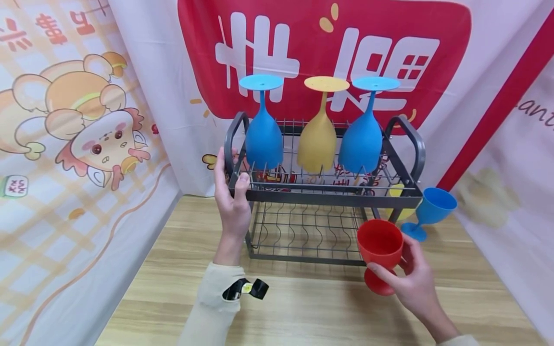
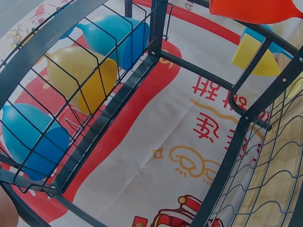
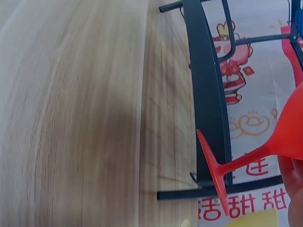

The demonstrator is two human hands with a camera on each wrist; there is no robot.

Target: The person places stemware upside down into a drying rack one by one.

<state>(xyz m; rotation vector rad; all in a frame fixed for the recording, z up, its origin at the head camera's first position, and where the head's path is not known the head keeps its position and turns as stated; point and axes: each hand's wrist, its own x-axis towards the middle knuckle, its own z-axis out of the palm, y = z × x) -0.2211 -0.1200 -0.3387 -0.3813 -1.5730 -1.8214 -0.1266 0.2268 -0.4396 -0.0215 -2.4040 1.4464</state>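
Head view: your right hand (image 1: 413, 283) grips a red goblet (image 1: 381, 245) at lower right, while your left hand (image 1: 233, 206) holds the left end of the wire rack (image 1: 329, 197).
Left wrist view looks up into the mouths of the overturned goblets (image 2: 97, 92), which the head view shows only from outside; right wrist view gives the red goblet's stem and foot side-on, at lower right. Your left thumb lies over the rack's front corner, fingers up along the outer side; your right thumb and fingers close round the red goblet's bowl, mouth up. On the upper tier, a yellow goblet (image 1: 318, 144) stands inverted between two blue goblets (image 1: 265, 142). Right of the rack, another blue goblet (image 1: 434, 206) stands upright beside a partly hidden yellow one.
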